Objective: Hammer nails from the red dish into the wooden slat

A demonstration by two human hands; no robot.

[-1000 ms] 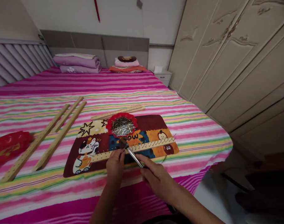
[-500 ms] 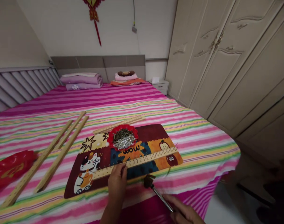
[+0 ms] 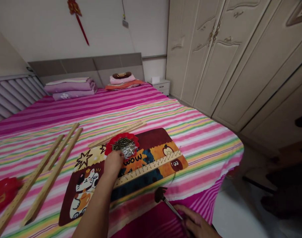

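Note:
My left hand (image 3: 113,163) reaches over the near rim of a red scalloped dish (image 3: 121,146) heaped with small metal nails; its fingers curl down at the pile, and I cannot see what they hold. My right hand (image 3: 198,224), at the bottom edge, grips the metal handle of a small hammer (image 3: 163,197) whose dark head hovers near the bed's front edge. A wooden strip (image 3: 147,167) studded with a row of nails lies across a colourful cartoon mat (image 3: 154,138) with a cat and "WOW" on it.
The mat lies on a bed with a pink striped cover (image 3: 103,105). Several long wooden strips (image 3: 52,158) lie to the left, another (image 3: 117,132) behind the dish. A red bag (image 3: 3,193) sits at far left. Wardrobe doors (image 3: 227,59) stand right; folded bedding (image 3: 69,87) lies at the headboard.
My left hand left the nailed strip and moved up to the dish of nails. My right hand drew the hammer back from the strip to the bed's front edge. The view swung right.

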